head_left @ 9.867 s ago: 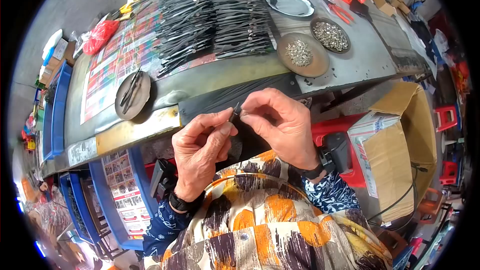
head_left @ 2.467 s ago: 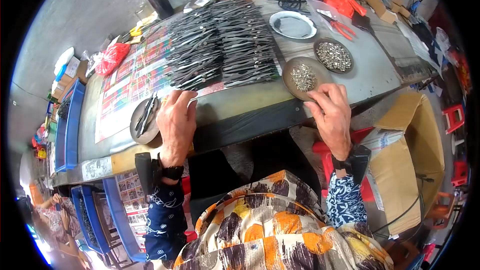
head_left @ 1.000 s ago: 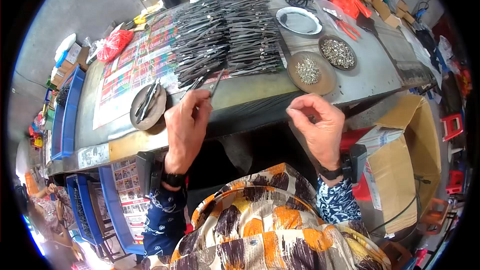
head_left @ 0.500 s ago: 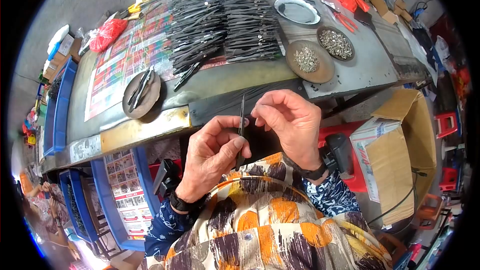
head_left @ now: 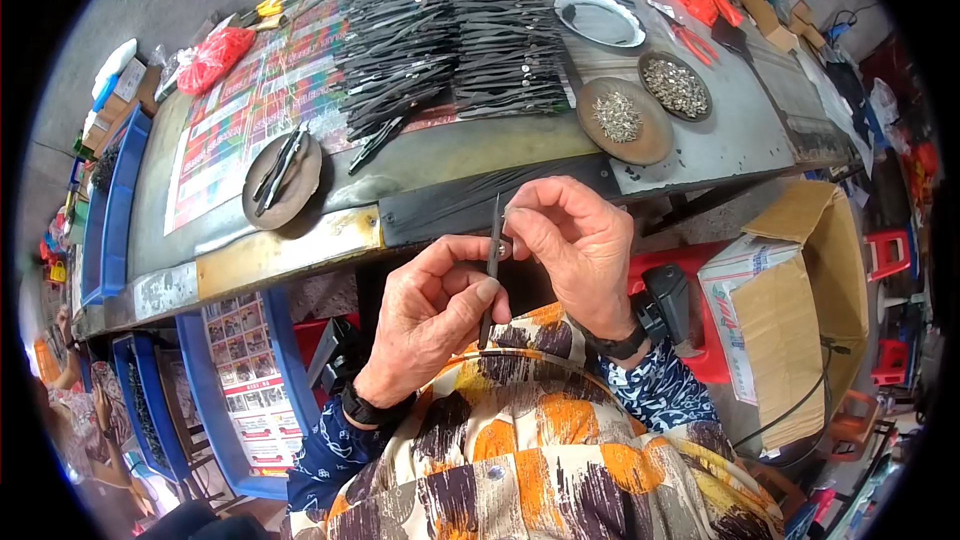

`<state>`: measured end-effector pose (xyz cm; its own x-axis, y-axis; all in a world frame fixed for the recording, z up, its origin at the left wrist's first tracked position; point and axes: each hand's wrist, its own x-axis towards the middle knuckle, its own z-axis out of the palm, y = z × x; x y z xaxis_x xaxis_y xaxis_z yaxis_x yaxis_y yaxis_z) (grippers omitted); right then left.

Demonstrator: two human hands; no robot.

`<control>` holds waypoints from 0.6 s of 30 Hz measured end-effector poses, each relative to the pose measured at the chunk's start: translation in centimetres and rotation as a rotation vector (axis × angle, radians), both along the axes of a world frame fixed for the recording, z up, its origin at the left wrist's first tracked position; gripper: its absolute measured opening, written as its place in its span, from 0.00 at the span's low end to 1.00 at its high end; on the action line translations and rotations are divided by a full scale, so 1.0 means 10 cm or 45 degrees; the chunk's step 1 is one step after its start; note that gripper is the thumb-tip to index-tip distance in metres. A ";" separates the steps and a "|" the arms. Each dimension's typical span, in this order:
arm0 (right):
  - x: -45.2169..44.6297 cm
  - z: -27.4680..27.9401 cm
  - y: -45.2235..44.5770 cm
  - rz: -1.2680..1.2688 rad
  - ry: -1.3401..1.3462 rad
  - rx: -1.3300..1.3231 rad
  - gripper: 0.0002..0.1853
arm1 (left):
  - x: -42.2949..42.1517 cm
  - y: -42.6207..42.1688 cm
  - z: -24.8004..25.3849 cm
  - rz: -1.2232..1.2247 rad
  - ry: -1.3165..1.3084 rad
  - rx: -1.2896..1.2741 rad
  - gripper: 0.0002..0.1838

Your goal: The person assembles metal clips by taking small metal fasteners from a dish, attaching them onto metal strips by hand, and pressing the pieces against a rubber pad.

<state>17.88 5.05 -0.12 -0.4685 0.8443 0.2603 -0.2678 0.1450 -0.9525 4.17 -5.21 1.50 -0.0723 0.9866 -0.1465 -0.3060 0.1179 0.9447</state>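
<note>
My left hand [head_left: 425, 315] pinches a thin, dark, pointed strip [head_left: 494, 265] between thumb and fingers, holding it nearly upright above my lap. A small shiny spot shows on the strip beside the fingertips. My right hand [head_left: 580, 255] is closed in a pinch at the strip's upper part; whether something small sits between its fingertips, I cannot make out. Beyond the hands, similar black strips lie in two wide piles, a left pile [head_left: 395, 60] and a right pile [head_left: 508, 50]. A brown dish [head_left: 300, 195] at the left holds a few strips.
Small metal pieces fill a round dish [head_left: 655, 145] and a darker bowl [head_left: 690, 115] at the right. Behind them are a white-rimmed oval plate [head_left: 640, 32] and red-handled pliers [head_left: 690, 40]. An open cardboard box [head_left: 785, 340] stands right; another person's arm [head_left: 70, 365] shows far left.
The strip has shifted slightly right, and more of its lower end shows below my left fingers. My right fingertips have come closer to the strip, now meeting its upper part.
</note>
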 end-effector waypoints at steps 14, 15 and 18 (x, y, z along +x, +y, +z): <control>-0.03 -0.08 0.04 -0.316 -0.214 0.828 0.03 | 0.09 0.01 -0.13 0.137 0.444 0.149 0.14; -0.02 -0.08 0.03 -0.254 -0.173 0.636 0.03 | 0.09 0.01 -0.12 0.134 0.462 0.140 0.15; 0.00 -0.08 0.02 -0.081 -0.051 0.124 0.03 | 0.08 0.02 -0.19 0.144 0.624 0.239 0.15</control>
